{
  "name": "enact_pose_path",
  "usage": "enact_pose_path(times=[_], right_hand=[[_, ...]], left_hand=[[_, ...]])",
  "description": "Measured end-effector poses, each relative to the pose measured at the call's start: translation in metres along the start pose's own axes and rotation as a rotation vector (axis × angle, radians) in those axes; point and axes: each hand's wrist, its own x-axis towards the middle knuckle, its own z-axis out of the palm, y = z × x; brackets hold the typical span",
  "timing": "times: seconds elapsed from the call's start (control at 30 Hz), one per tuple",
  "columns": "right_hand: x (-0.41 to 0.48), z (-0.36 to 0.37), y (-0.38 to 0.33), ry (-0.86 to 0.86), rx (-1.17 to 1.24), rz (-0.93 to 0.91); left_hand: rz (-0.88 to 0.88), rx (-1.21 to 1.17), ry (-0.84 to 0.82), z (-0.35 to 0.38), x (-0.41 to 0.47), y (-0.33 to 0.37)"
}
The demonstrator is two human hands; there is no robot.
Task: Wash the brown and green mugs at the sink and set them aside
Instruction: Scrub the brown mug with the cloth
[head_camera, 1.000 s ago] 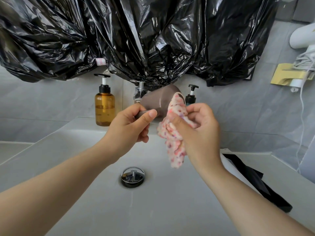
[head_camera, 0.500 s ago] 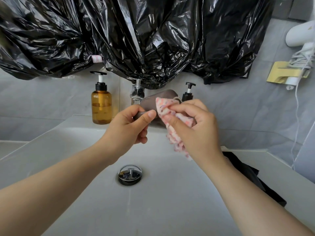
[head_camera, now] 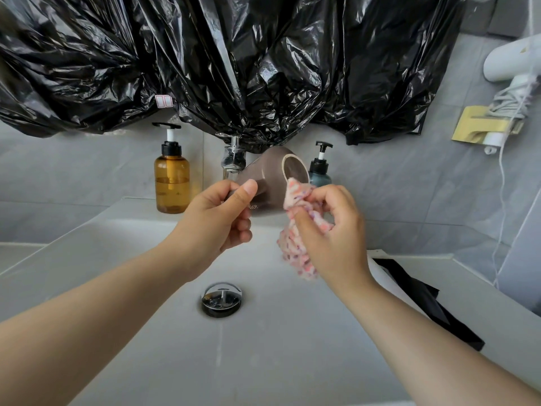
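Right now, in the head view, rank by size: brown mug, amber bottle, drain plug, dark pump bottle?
Largest, too alike to rank: brown mug and amber bottle; mug nearer.
Then drain plug.
Smallest: dark pump bottle, partly hidden.

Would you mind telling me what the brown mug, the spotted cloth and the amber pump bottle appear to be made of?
The brown mug: probably ceramic, smooth satin brown, pale rim; the spotted cloth: soft fuzzy fabric, likely microfibre, limp and crumpled; the amber pump bottle: translucent plastic or glass, cannot tell which.

Ahead of me crumpled black plastic sheeting hangs glinting over the grey tiled wall, with a white corded appliance mounted to my right.
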Motion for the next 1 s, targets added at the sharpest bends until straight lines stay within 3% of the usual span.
enact_pose_path(times=[0.17, 0.37, 0.6, 0.87, 1.0], right_hand=[[0.011, -0.008, 0.021, 0.121, 0.114, 0.333], [0.024, -0.02, -0.005, 0.317, 0.302, 0.342], [0.017, -0.013, -0.029, 0.088, 0.526, 0.449], [0.014, -0.004, -0.023, 0.02, 0.348, 0.187], [0.009, -0.003, -0.018, -0.064, 0.317, 0.17]], left_hand=[[-0.003, -0.01, -0.059, 0.0, -0.002, 0.003], [-0.002, -0.019, -0.098, 0.001, -0.001, 0.003], [-0.012, 0.01, -0.105, 0.0, -0.001, 0.0], [0.04, 0.058, -0.101, -0.001, -0.001, 0.005], [0.03, 0.041, -0.094, -0.003, -0.001, 0.002]])
